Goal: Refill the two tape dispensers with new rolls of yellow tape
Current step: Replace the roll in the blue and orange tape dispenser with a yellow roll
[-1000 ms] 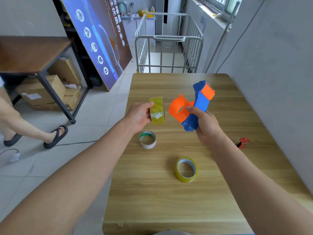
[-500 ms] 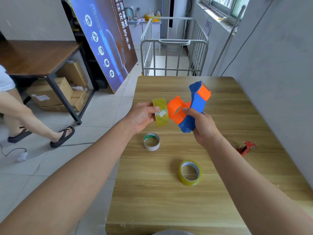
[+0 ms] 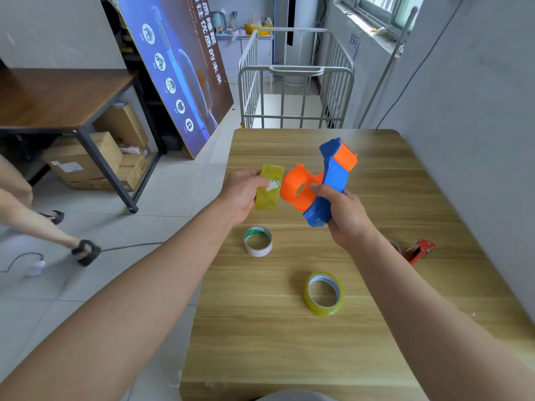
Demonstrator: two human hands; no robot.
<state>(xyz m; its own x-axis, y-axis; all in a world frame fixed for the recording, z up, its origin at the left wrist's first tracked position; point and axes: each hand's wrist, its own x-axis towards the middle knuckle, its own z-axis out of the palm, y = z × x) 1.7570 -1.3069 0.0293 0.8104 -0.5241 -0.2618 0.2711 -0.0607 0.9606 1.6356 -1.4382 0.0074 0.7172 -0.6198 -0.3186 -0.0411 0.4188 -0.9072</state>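
Left hand (image 3: 241, 192): raised above the left part of the worktop (image 3: 362, 357), fingers closed on a yellow tape roll (image 3: 267, 188); the roll is held on edge, its open side turned toward the dispenser.
Held yellow tape roll: seen just beside the orange hub, at its left; whether the two touch cannot be told.
Empty core (image 3: 258, 241): a white ring with a green inner band, laid flat on the worktop near the left edge, below the left hand.
Blue-and-orange tape dispenser (image 3: 324, 185): held in the air over the middle of the worktop, tilted, orange hub pointed left toward the held roll, orange-tipped head up and to the right.
Second yellow tape roll (image 3: 324, 293): laid flat on the worktop, toward the near edge, well apart from the core.
Right hand (image 3: 344, 217): wrapped tightly round the dispenser's blue handle, thumb laid against the orange hub.
Red tape dispenser (image 3: 418, 251): laid on the worktop near the right edge, partly hidden behind the right forearm.
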